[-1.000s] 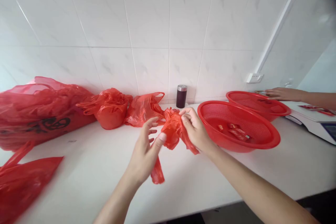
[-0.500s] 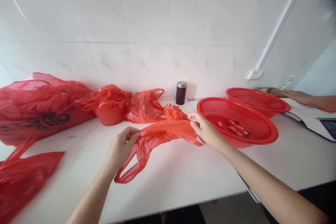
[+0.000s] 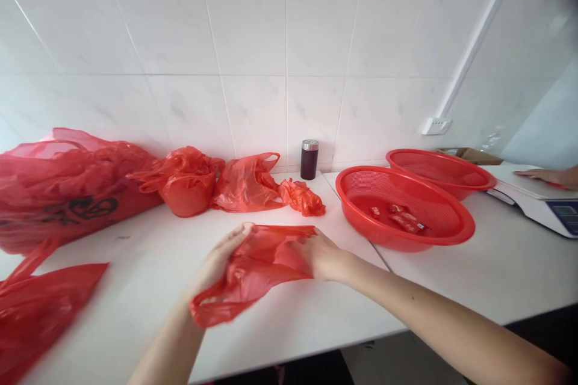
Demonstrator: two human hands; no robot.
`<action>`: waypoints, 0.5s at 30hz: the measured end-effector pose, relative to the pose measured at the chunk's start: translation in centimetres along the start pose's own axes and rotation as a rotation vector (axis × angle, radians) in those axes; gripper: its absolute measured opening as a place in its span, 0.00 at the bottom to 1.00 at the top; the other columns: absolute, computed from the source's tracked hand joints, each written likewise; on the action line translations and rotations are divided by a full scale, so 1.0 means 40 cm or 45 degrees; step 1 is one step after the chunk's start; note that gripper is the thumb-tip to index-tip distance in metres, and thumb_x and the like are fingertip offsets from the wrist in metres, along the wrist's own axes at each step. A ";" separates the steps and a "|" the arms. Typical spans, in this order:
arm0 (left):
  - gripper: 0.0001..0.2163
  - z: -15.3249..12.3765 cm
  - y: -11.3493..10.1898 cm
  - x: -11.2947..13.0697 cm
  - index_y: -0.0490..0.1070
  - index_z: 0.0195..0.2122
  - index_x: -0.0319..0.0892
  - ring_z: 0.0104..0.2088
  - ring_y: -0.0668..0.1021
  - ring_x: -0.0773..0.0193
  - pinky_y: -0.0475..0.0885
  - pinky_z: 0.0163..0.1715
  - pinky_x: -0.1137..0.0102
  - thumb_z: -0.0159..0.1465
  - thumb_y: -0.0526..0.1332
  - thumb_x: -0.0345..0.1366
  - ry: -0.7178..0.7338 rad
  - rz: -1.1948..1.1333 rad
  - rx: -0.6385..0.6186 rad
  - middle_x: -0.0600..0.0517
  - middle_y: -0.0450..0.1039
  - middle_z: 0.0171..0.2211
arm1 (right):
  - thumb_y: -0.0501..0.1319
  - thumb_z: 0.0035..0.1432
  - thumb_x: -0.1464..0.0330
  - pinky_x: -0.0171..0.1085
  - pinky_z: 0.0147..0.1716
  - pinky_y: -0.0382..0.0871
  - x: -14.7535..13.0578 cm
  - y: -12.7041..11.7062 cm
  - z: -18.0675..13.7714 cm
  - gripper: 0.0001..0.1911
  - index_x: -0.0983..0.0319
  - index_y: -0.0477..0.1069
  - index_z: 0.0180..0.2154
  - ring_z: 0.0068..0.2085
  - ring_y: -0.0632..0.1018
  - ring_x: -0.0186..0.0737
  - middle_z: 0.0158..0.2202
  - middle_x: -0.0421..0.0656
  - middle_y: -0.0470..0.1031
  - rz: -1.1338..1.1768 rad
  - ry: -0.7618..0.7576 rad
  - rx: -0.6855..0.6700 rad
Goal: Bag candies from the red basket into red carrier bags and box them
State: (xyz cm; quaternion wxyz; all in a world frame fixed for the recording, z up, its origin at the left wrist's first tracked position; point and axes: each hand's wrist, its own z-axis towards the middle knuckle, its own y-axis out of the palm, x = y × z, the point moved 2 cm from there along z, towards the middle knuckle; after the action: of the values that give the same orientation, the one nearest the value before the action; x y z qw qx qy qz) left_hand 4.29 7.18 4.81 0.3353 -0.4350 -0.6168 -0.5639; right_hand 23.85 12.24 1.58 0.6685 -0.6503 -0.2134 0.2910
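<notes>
Above the front middle of the table, a thin red plastic bag (image 3: 266,261) is stretched between my hands, its looped handle hanging at the lower left. My left hand (image 3: 220,258) grips the bag's left edge, thumb on top at the rim. On the other side, my right hand (image 3: 326,255) holds the bag, its fingertips partly covered by the film. Whether those fingers are inside the bag or behind it is hard to make out. A crumpled red bag (image 3: 302,197) lies just beyond.
Red bags (image 3: 189,186) line the wall, beside a large printed bag (image 3: 67,192). Another red bag (image 3: 40,307) lies front left. A dark tumbler (image 3: 309,161) stands behind. Right are a red basket (image 3: 406,186) with small packets, a second basket (image 3: 442,168) and a scale (image 3: 537,192) under another person's hand (image 3: 548,177).
My hands have drawn the bag nearer, away from the crumpled bag. My right hand has moved left and down, its fingers now partly covered by film. The other person's hand has shifted right.
</notes>
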 end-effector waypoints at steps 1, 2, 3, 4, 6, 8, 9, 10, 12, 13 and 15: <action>0.13 0.007 -0.037 0.014 0.68 0.35 0.41 0.25 0.77 0.65 0.73 0.27 0.72 0.55 0.67 0.42 0.026 0.054 0.081 0.54 0.72 0.27 | 0.64 0.51 0.66 0.45 0.46 0.63 0.012 0.005 -0.008 0.21 0.60 0.70 0.48 0.38 0.78 0.49 0.35 0.46 0.79 -0.067 0.034 -0.094; 0.14 0.014 -0.076 0.031 0.68 0.35 0.41 0.25 0.76 0.64 0.72 0.26 0.71 0.54 0.67 0.43 0.073 0.163 0.171 0.54 0.72 0.26 | 0.64 0.50 0.65 0.47 0.47 0.61 0.021 0.003 -0.017 0.24 0.59 0.69 0.51 0.38 0.78 0.50 0.34 0.47 0.80 -0.124 0.073 -0.155; 0.14 0.020 -0.110 0.049 0.68 0.35 0.42 0.24 0.76 0.63 0.72 0.25 0.70 0.53 0.67 0.43 0.149 0.341 0.277 0.55 0.70 0.26 | 0.64 0.50 0.65 0.48 0.48 0.61 0.024 -0.005 -0.026 0.26 0.60 0.68 0.52 0.39 0.79 0.51 0.34 0.48 0.80 -0.166 0.111 -0.184; 0.14 0.022 -0.135 0.067 0.69 0.36 0.42 0.25 0.76 0.62 0.73 0.27 0.67 0.52 0.67 0.43 0.252 0.591 0.396 0.54 0.70 0.26 | 0.63 0.50 0.65 0.48 0.47 0.60 0.023 -0.017 -0.032 0.26 0.60 0.67 0.53 0.39 0.79 0.52 0.34 0.48 0.80 -0.189 0.141 -0.186; 0.12 0.008 -0.139 0.091 0.73 0.38 0.43 0.35 0.77 0.54 0.74 0.37 0.58 0.55 0.64 0.41 0.578 1.180 0.665 0.49 0.71 0.34 | 0.62 0.50 0.68 0.46 0.46 0.61 0.008 -0.040 -0.037 0.27 0.62 0.66 0.54 0.38 0.79 0.51 0.35 0.49 0.80 -0.221 0.174 -0.190; 0.08 -0.025 -0.076 0.081 0.76 0.37 0.44 0.51 0.72 0.45 0.65 0.52 0.49 0.59 0.61 0.39 0.943 1.672 0.827 0.43 0.68 0.49 | 0.60 0.49 0.71 0.45 0.46 0.61 -0.015 -0.053 -0.030 0.26 0.64 0.66 0.53 0.37 0.80 0.49 0.34 0.48 0.80 -0.240 0.184 -0.225; 0.08 -0.042 -0.031 0.062 0.77 0.37 0.46 0.57 0.67 0.43 0.58 0.57 0.47 0.60 0.60 0.38 1.108 1.831 0.839 0.43 0.64 0.56 | 0.59 0.50 0.72 0.45 0.45 0.61 -0.026 -0.055 -0.025 0.25 0.64 0.66 0.52 0.36 0.80 0.49 0.33 0.48 0.80 -0.240 0.184 -0.251; 0.07 -0.053 0.015 0.035 0.78 0.36 0.47 0.61 0.63 0.44 0.53 0.60 0.46 0.61 0.60 0.37 1.205 1.946 0.758 0.46 0.60 0.61 | 0.59 0.51 0.71 0.45 0.44 0.61 -0.037 -0.054 -0.019 0.24 0.64 0.66 0.52 0.35 0.80 0.49 0.32 0.48 0.80 -0.233 0.181 -0.268; 0.06 -0.052 0.080 -0.027 0.79 0.34 0.50 0.64 0.56 0.41 0.43 0.61 0.40 0.61 0.61 0.36 1.245 2.118 0.527 0.49 0.57 0.64 | 0.58 0.52 0.69 0.45 0.42 0.62 -0.051 -0.050 -0.012 0.23 0.65 0.67 0.52 0.35 0.80 0.50 0.31 0.48 0.79 -0.224 0.169 -0.265; 0.06 -0.037 0.089 -0.056 0.79 0.34 0.50 0.65 0.53 0.39 0.41 0.60 0.38 0.60 0.62 0.34 1.170 2.204 0.424 0.50 0.56 0.65 | 0.58 0.52 0.68 0.44 0.42 0.63 -0.054 -0.050 -0.013 0.24 0.65 0.66 0.53 0.35 0.80 0.50 0.31 0.49 0.79 -0.222 0.158 -0.251; 0.09 0.010 0.053 -0.092 0.80 0.34 0.48 0.66 0.50 0.36 0.40 0.58 0.34 0.59 0.61 0.29 0.931 2.381 0.334 0.49 0.55 0.66 | 0.61 0.49 0.69 0.43 0.41 0.64 -0.047 -0.054 -0.027 0.30 0.66 0.64 0.56 0.37 0.80 0.51 0.33 0.50 0.80 -0.235 0.146 -0.237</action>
State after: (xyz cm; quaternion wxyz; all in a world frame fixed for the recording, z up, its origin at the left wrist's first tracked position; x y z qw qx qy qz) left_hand 7.73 6.95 2.30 0.8560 -0.5040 0.0547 -0.1014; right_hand 23.42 10.22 3.84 0.6404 -0.7026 -0.2600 0.1696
